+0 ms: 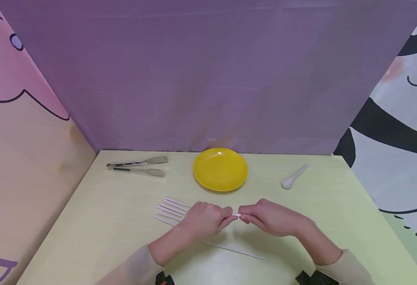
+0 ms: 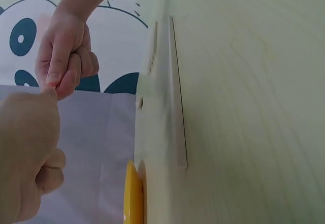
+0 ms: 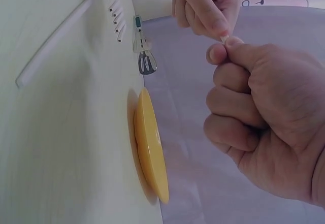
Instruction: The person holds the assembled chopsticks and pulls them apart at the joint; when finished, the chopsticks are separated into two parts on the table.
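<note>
Both hands meet above the near middle of the table, thumbs and forefingers together. Between them shows a short bit of a thin white strip [image 1: 237, 215]; most of it is hidden in the fingers. My left hand [image 1: 208, 217] pinches one end and my right hand [image 1: 270, 217] pinches the other. In the right wrist view the other fingers of the right hand [image 3: 269, 112] are curled into the palm. A long pale strip [image 1: 233, 250] lies on the table below the hands. Several shorter pale strips [image 1: 173, 209] lie side by side left of the left hand, which partly covers them.
A yellow plate [image 1: 220, 170] stands beyond the hands at the table's back. Metal tongs [image 1: 137, 163] lie at the back left, a pale spoon [image 1: 294, 177] at the back right. A purple cloth [image 1: 212, 79] hangs behind the table [image 1: 344, 198].
</note>
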Motion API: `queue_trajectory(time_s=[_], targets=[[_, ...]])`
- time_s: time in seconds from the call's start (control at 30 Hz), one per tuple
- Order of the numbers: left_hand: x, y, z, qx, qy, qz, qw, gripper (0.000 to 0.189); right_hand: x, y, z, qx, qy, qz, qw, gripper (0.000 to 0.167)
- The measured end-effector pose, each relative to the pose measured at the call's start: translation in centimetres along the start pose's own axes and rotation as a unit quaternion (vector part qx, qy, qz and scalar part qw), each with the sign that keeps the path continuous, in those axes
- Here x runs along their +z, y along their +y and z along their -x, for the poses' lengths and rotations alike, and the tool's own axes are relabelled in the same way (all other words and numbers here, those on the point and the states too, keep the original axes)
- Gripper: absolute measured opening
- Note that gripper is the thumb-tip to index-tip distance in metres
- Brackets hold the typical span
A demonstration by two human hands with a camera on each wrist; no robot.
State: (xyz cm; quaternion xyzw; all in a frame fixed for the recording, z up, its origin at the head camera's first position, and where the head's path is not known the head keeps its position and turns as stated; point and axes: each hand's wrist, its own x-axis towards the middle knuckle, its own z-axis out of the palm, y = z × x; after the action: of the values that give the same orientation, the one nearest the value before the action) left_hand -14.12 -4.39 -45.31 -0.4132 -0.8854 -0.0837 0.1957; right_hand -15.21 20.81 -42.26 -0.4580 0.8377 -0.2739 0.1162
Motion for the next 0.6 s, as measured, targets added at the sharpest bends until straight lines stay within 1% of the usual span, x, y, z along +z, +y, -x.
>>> queue_trajectory(time_s=[0.13,0.23,0.3,0.43,0.53,0.6], targets=[[-0.1,0.2,0.07,-0.026,-0.003,-0.005,0.9997,0.039,0.01,-0.05,-0.32,0.005,0.013,0.01,0.9999,0.032],[-0.14,0.29,0.06,-0.037,-0.013,0.005,0.9992,0.038,-0.17,-0.06,-0.49,0.011,0.009,0.009,0.9999,0.032],[-0.23,0.19,0.01,-0.031,-0.016,0.012,0.9993,0.039,-0.33,-0.05,-0.5,0.014,0.0,0.002,0.9999,0.032],[-0.52,-0.26,-0.02,0.005,-0.007,0.016,0.9998,0.04,-0.51,-0.05,-0.46,0.01,-0.018,-0.009,0.9998,0.03],[-0.6,-0.41,0.01,0.023,0.013,-0.005,0.9996,0.04,-0.51,-0.06,-0.42,0.003,-0.019,-0.008,0.9998,0.029],[-0.63,-0.3,0.05,0.023,0.026,-0.023,0.9991,0.041,-0.46,-0.07,-0.4,-0.002,-0.013,-0.005,0.9999,0.03]])
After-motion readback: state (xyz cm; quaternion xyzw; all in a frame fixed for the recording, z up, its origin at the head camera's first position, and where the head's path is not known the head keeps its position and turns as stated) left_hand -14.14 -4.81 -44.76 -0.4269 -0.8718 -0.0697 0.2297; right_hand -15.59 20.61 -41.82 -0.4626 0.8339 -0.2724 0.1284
